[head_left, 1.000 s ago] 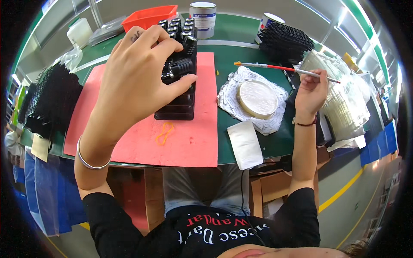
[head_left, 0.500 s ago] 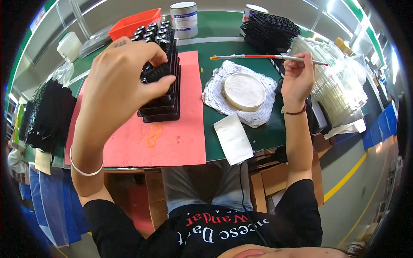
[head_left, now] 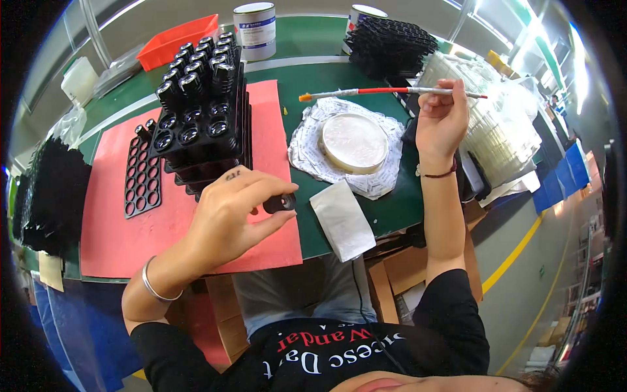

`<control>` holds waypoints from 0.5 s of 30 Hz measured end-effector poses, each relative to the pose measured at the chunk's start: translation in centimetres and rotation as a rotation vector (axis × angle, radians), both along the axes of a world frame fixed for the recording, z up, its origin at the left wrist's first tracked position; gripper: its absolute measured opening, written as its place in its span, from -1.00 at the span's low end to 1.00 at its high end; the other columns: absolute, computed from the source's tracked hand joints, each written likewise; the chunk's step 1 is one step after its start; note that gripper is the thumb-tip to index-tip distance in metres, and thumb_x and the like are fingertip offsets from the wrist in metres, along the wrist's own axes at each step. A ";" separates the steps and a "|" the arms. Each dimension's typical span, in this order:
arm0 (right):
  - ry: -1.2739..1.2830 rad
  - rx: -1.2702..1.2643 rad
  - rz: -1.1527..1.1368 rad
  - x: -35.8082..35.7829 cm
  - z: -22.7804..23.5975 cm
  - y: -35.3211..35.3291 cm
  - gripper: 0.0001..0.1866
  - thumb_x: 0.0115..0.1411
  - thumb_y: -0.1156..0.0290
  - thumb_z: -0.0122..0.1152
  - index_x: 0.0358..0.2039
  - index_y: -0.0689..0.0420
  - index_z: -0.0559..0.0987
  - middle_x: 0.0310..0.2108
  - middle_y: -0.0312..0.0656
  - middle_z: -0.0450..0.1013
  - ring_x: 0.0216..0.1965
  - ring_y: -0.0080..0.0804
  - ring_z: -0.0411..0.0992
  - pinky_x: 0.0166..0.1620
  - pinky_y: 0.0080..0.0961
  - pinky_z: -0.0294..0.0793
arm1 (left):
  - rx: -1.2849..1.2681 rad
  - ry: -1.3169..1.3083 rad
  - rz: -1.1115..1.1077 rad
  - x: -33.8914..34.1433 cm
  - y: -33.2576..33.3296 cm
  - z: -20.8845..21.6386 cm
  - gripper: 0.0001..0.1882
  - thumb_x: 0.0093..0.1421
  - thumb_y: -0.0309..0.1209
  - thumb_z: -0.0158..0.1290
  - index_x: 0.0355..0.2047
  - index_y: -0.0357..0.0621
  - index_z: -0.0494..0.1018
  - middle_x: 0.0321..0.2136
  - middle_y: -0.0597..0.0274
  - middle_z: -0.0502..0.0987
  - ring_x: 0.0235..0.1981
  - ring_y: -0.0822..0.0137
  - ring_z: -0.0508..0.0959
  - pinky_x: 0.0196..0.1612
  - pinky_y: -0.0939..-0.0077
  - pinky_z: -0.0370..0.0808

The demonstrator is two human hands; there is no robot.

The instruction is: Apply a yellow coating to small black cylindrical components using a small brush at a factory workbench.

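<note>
Between the thumb and fingers of my left hand (head_left: 228, 212) is a small black cylindrical part (head_left: 279, 203), its round end turned to the right. It is held above the pink sheet (head_left: 268, 242), near the sheet's right edge. Behind that hand stands a stack of black trays (head_left: 208, 157), with several shiny black cylinders (head_left: 191, 83) upright in the far rows and open round pockets nearer me. My right hand (head_left: 441, 124) is closed on a thin paintbrush (head_left: 385, 91), its orange tip pointing left over a round whitish dish (head_left: 354, 142).
Crumpled printed paper (head_left: 307, 140) lies under the dish, a folded white cloth (head_left: 343, 221) before it. A black perforated strip (head_left: 142, 173) lies left of the trays. Behind are a red bin (head_left: 177, 42), cans (head_left: 255, 31) and black mesh trays (head_left: 392, 49). Clear plastic trays (head_left: 490, 124) stand right.
My left hand has come from over the black trays toward me and to the right, carrying the black cylindrical part out. My right hand still holds the paintbrush in much the same pose.
</note>
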State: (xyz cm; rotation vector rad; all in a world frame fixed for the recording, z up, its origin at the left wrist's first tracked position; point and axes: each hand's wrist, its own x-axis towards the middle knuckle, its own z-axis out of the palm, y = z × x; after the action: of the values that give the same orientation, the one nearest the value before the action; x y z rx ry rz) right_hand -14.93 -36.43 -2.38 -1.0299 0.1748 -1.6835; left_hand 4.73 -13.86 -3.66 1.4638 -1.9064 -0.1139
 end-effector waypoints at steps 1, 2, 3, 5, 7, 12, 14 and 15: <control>0.016 0.000 -0.015 0.1 0.0 0.1 -0.69 0.13 0.25 -0.08 -0.58 0.23 0.44 -0.75 -0.22 0.31 -0.76 -0.50 0.22 -0.61 -0.61 0.18 | -0.005 0.008 -0.003 0.1 -0.1 -0.3 -0.65 -0.23 -0.54 0.16 -0.33 -0.15 0.46 -0.47 0.23 0.46 -0.46 0.40 0.44 -0.51 0.65 0.38; 0.024 -0.005 -0.016 0.1 0.0 0.1 -0.69 0.13 0.25 -0.08 -0.58 0.23 0.44 -0.75 -0.22 0.31 -0.76 -0.50 0.22 -0.61 -0.61 0.18 | 0.026 0.092 0.008 0.1 -0.1 -0.5 -0.66 -0.20 -0.53 0.14 -0.31 -0.17 0.45 -0.47 0.21 0.46 -0.46 0.40 0.44 -0.48 0.63 0.41; 0.019 -0.001 0.006 0.2 0.0 0.1 -0.69 0.13 0.25 -0.08 -0.58 0.23 0.44 -0.76 -0.23 0.31 -0.76 -0.50 0.21 -0.62 -0.61 0.17 | 0.057 0.175 0.020 0.1 -0.1 -0.8 -0.67 -0.16 -0.53 0.12 -0.30 -0.19 0.44 -0.46 0.19 0.45 -0.46 0.41 0.45 -0.46 0.60 0.43; -0.016 0.024 0.079 0.3 -0.4 0.0 -0.71 0.12 0.25 -0.06 -0.56 0.21 0.44 -0.72 -0.24 0.32 -0.72 -0.53 0.22 -0.61 -0.63 0.16 | 0.105 0.331 -0.030 0.6 0.1 -1.8 -0.67 -0.15 -0.55 0.11 -0.28 -0.20 0.43 -0.44 0.18 0.45 -0.45 0.42 0.45 -0.43 0.60 0.45; -0.080 0.028 0.202 -0.2 -0.4 -0.2 -0.74 0.11 0.26 -0.04 -0.54 0.20 0.44 -0.66 -0.26 0.35 -0.67 -0.56 0.23 -0.57 -0.66 0.15 | 0.240 0.587 -0.091 1.0 0.3 -2.1 -0.69 -0.10 -0.56 0.09 -0.26 -0.25 0.41 -0.38 0.20 0.44 -0.39 0.46 0.44 -0.33 0.62 0.44; -0.108 -0.105 0.413 -1.1 -0.1 0.5 -0.84 0.08 0.36 -0.04 -0.47 0.17 0.44 -0.49 -0.24 0.39 -0.52 -0.54 0.27 -0.46 -0.61 0.20 | 0.396 1.477 -0.172 1.5 0.7 -2.6 -0.64 -0.05 -0.57 0.07 -0.21 -0.27 0.29 -0.27 0.27 0.37 -0.28 0.53 0.38 -0.28 0.74 0.35; -0.155 -0.135 0.512 -0.8 0.0 1.6 -0.87 0.06 0.39 -0.06 -0.44 0.17 0.41 -0.45 -0.21 0.35 -0.47 -0.50 0.26 -0.41 -0.58 0.21 | 0.385 1.571 -0.162 1.3 0.9 -2.3 -0.61 -0.03 -0.56 0.05 -0.15 -0.28 0.25 -0.24 0.25 0.36 -0.24 0.51 0.38 -0.29 0.77 0.33; -0.106 -0.184 0.529 -0.7 -0.1 1.9 -0.87 0.05 0.39 -0.06 -0.44 0.17 0.39 -0.48 -0.20 0.33 -0.48 -0.48 0.24 -0.41 -0.58 0.21 | 0.373 1.628 -0.141 1.1 1.0 -2.0 -0.61 -0.02 -0.53 0.04 -0.14 -0.24 0.25 -0.25 0.23 0.38 -0.22 0.43 0.40 -0.29 0.77 0.37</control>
State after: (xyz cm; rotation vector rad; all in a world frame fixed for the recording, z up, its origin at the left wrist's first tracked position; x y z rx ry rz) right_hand -15.62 -34.49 -2.44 -1.0102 -0.3054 -1.2783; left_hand 5.82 -12.84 -5.68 0.8110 -0.5920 -1.3124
